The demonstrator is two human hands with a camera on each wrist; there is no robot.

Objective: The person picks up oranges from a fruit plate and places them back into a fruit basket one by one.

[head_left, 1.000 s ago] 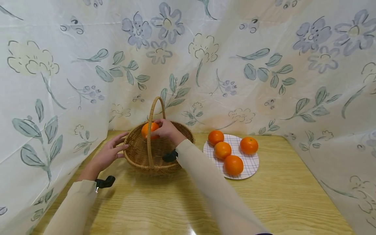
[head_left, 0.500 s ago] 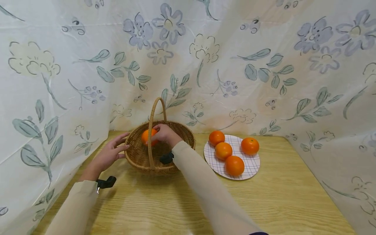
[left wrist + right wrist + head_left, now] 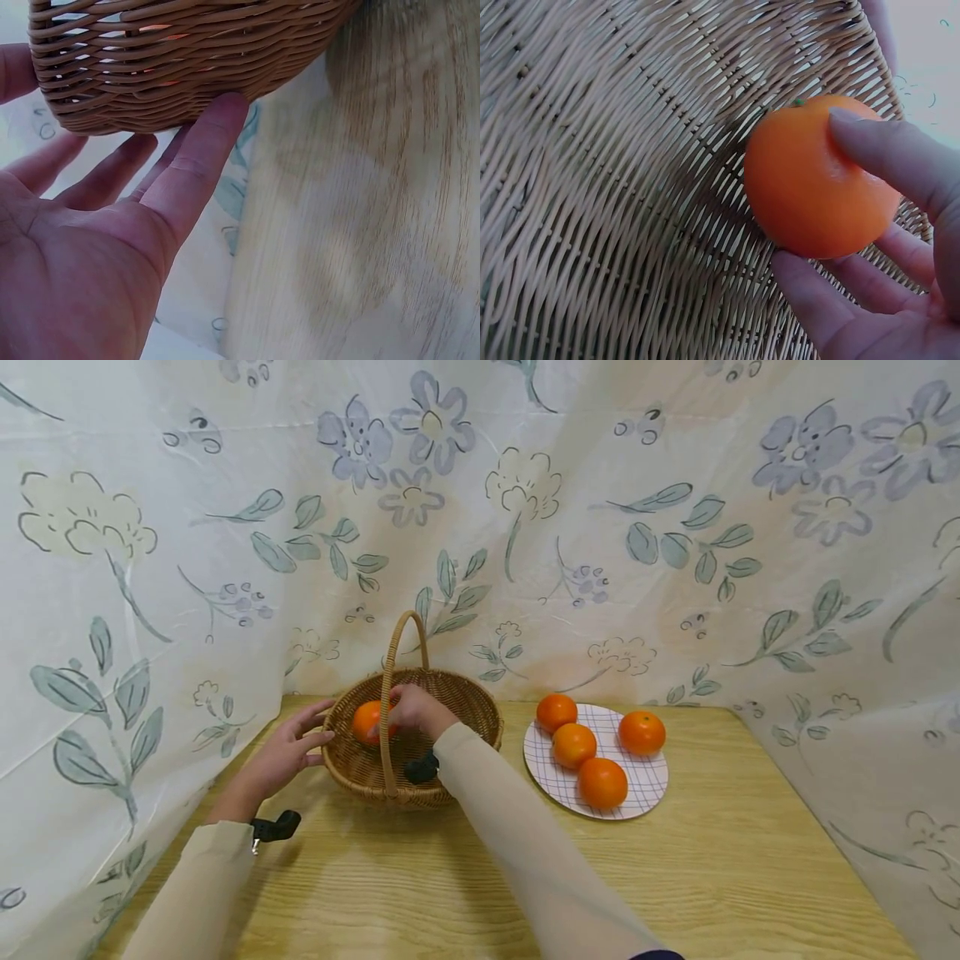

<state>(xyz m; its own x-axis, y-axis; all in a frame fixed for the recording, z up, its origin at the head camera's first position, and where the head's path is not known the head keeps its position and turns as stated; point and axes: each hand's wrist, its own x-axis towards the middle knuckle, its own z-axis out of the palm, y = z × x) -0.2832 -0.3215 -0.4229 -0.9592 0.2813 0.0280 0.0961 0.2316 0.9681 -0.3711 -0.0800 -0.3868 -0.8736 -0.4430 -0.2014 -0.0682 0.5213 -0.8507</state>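
Observation:
A brown wicker basket (image 3: 357, 787) with a tall arched handle stands on the table at the left of centre in the head view. Inside it, near its left wall, my right hand (image 3: 422, 712) holds an orange (image 3: 810, 184), thumb on top and fingers around the lower side. The handle crosses in front of this grip in the head view. Spread fingers of my left hand (image 3: 279, 762) touch the basket's outer left side. In the left wrist view, one fingertip (image 3: 225, 109) presses at the lower wicker wall, the palm turned up.
To the right of the basket lies a round checked plate (image 3: 637, 789) bearing several oranges (image 3: 602, 783). Wooden tabletop (image 3: 735, 860) spreads in front. Floral cloth (image 3: 517, 552) hangs close behind the basket and along both sides.
My right hand has lowered the orange deeper into the basket and slightly to the left. My left hand stays at the basket's side, and the oranges on the plate stay put.

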